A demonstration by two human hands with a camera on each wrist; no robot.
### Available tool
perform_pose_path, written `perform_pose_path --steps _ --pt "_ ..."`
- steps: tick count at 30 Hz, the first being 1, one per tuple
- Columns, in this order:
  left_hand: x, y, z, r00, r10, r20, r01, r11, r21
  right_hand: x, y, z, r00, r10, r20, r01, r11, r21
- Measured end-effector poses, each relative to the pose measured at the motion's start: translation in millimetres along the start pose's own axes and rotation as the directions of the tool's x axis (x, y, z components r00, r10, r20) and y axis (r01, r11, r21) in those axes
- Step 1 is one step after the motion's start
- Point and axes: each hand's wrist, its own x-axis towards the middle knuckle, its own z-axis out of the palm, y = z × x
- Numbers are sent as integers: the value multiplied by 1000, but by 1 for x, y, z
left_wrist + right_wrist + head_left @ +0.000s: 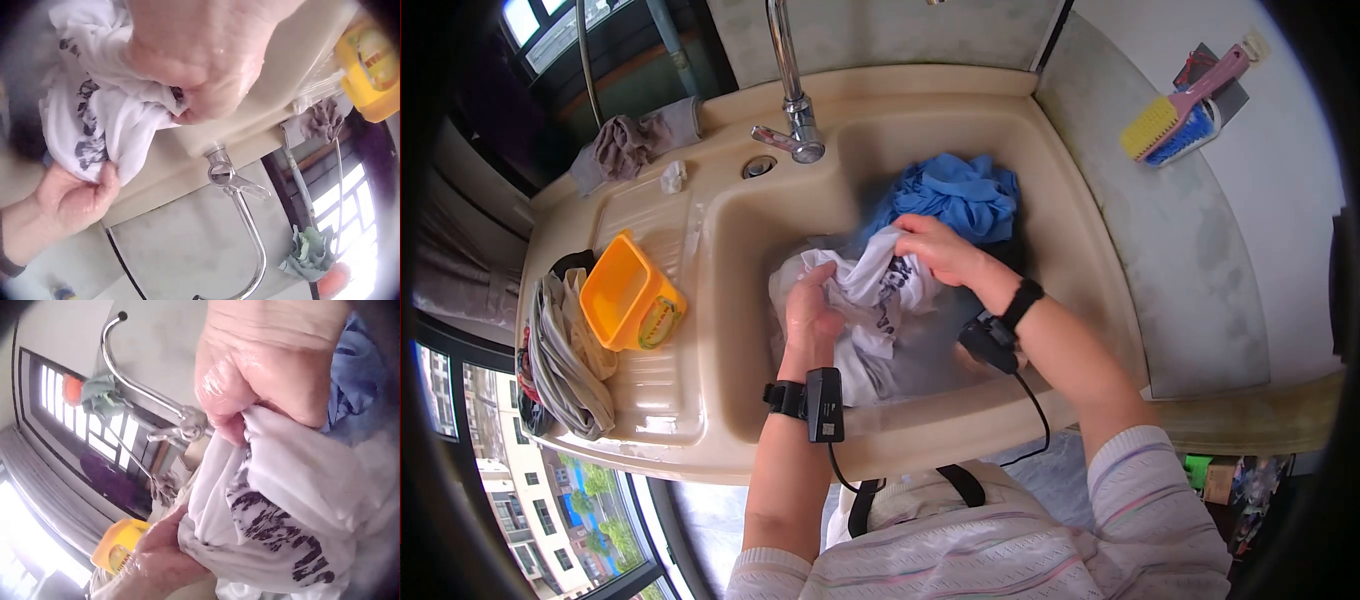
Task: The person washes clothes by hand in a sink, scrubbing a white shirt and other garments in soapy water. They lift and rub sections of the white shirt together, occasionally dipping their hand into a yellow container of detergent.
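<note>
A wet white garment with dark printed lettering point(870, 285) is held up between both hands over the beige sink point(735, 330). My left hand point(808, 312) grips its left side, thumb on top of the fabric. On the far side, my right hand point(945, 250) pinches a fold near the print, which the right wrist view shows bunched between thumb and fingers. The garment's lower part hangs into cloudy water point(935, 345). Just beyond the right hand lies a crumpled blue cloth point(960, 195), partly in the water.
A chrome tap point(795, 120) stands at the back of the sink. On the left drainboard are a yellow plastic basket point(625, 295), a pile of folded clothes point(565, 345) and a grey rag point(630, 145). Brushes point(1180, 115) hang on the right wall.
</note>
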Motion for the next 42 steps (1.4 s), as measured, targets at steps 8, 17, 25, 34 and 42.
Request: perform_pose_path --steps 8,17,25,34,42 --pt "-23 -19 -16 878 309 365 -284 951 -121 -37 -26 122 833 -503 229 506 525 -684" --pt "-22 -29 15 999 -24 36 26 997 -76 25 14 74 853 -517 -69 157 380 -912" --pt "-4 -39 -10 949 241 202 -287 926 244 -1 5 77 898 -420 -134 120 526 -842" --pt "26 -13 19 996 15 83 -52 886 460 -1 24 -63 922 -211 -326 -144 593 -792" --pt "52 -70 17 997 -74 5 13 240 971 6 97 -29 973 122 -197 -223 262 -939"
